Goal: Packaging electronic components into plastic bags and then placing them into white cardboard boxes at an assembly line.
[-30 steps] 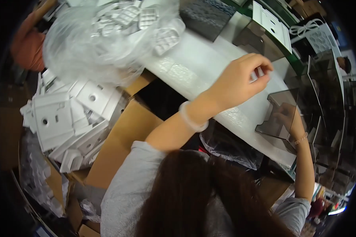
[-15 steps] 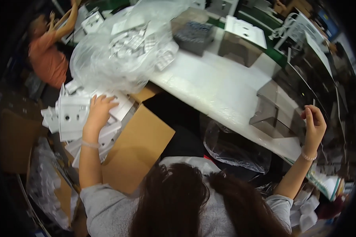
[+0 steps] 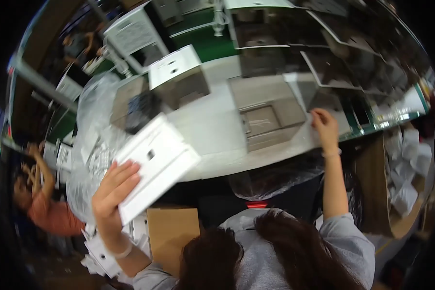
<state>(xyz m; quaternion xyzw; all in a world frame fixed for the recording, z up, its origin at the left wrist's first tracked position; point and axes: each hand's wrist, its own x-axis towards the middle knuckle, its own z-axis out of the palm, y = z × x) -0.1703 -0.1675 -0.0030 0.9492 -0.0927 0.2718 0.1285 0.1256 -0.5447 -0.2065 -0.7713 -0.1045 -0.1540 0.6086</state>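
Observation:
My left hand (image 3: 115,195) grips a white plastic panel (image 3: 154,164) with a small dark square opening, holding it raised and tilted over the table's near edge. Its fingers lie across the panel's left part, and the thumb is hidden behind. At the right, my right hand (image 3: 325,128) is over the table's edge with fingers curled together; whether anything small is between them I cannot make out. Between the hands, a smoky see-through box-shaped cover (image 3: 290,108) lies on the white table top (image 3: 208,130), nearest to my right hand.
A clear plastic bag (image 3: 89,140) with small white parts rests at the table's left, beside a dark-filled tinted box (image 3: 142,108). A white-topped tinted box (image 3: 176,72) stands behind. More tinted covers (image 3: 333,70) stack at right. White panels (image 3: 101,253) and a cardboard box (image 3: 171,232) are at lower left.
My left hand has lifted a white panel from the pile at left and brought it toward the table. The view has turned right. My right hand is now close to the tinted cover.

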